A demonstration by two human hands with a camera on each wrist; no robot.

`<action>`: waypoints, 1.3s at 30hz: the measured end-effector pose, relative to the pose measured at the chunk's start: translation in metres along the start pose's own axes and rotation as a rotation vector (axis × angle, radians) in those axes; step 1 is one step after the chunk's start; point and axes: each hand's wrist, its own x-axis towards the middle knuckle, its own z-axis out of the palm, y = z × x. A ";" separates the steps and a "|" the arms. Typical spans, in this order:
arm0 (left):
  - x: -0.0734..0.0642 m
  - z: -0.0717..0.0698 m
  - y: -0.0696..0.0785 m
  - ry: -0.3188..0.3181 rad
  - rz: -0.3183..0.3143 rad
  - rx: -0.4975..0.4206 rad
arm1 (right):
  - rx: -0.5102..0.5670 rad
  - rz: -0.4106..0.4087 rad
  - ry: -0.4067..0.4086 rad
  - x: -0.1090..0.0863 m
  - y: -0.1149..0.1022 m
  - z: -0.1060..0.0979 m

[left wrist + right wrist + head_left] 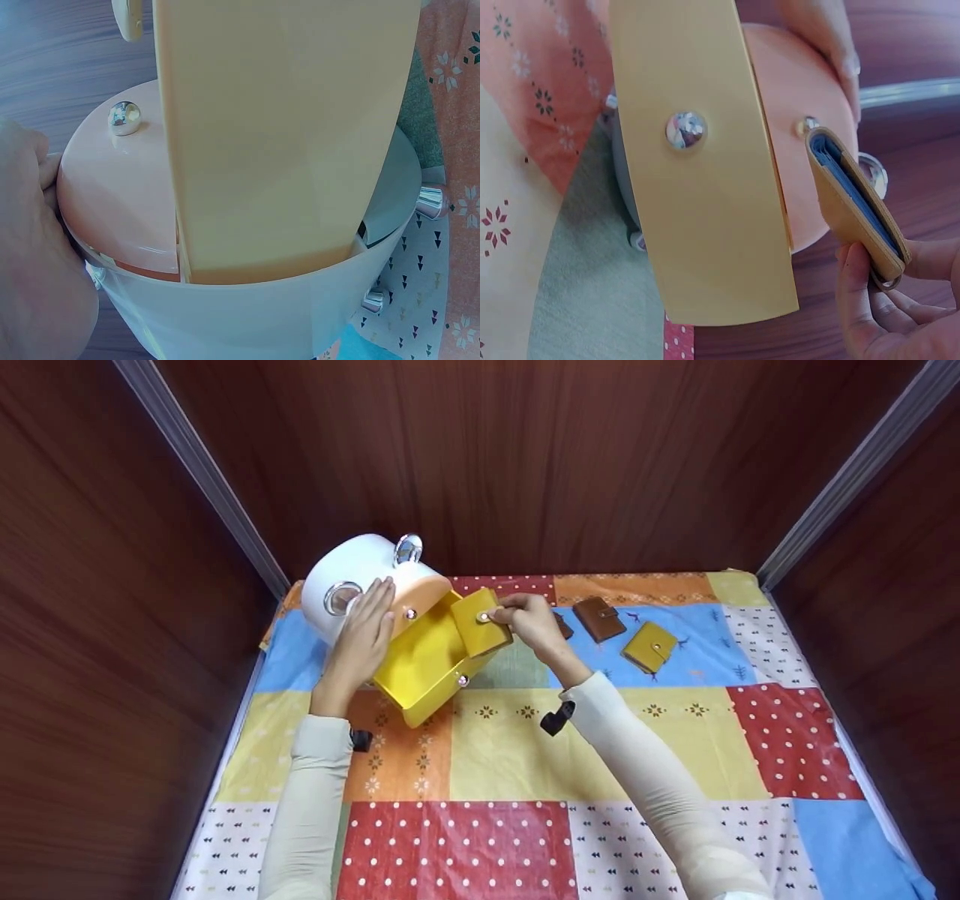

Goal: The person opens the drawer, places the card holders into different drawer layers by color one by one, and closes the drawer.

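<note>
A white rounded drawer box [330,570] with silver ear-like parts stands at the back left, its yellow drawer [442,694] pulled out. Above that drawer is an orange-pink drawer front [810,195] with a small silver knob, pushed in. My left hand [364,637] rests on the box's top with straight fingers. Over the right side of the yellow drawer, my right hand [534,624] pinches a yellow wallet [474,634] by its snap-strap side. In the right wrist view the wallet's dark inner sleeves show along its edge.
Right of my right hand lie a brown wallet [598,619] and another yellow wallet [649,648]. A darker brown one [563,625] is partly hidden behind the right wrist. Patchwork cloth [510,750] covers the table; wood panels [525,465] enclose its back and sides.
</note>
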 end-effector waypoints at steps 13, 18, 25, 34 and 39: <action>0.000 -0.001 0.000 -0.005 -0.004 -0.004 | -0.015 -0.003 -0.020 0.002 -0.003 0.016; 0.000 -0.001 0.000 -0.015 -0.015 0.002 | -0.006 0.005 -0.021 0.003 -0.005 0.024; 0.001 0.000 -0.001 -0.002 0.001 0.007 | -0.028 0.009 -0.042 0.002 -0.008 0.034; 0.000 -0.001 0.000 0.004 0.001 0.005 | -0.014 -0.023 -0.071 0.003 -0.008 0.048; 0.000 -0.001 0.001 -0.003 -0.004 0.006 | 0.017 0.008 -0.089 0.004 -0.006 0.055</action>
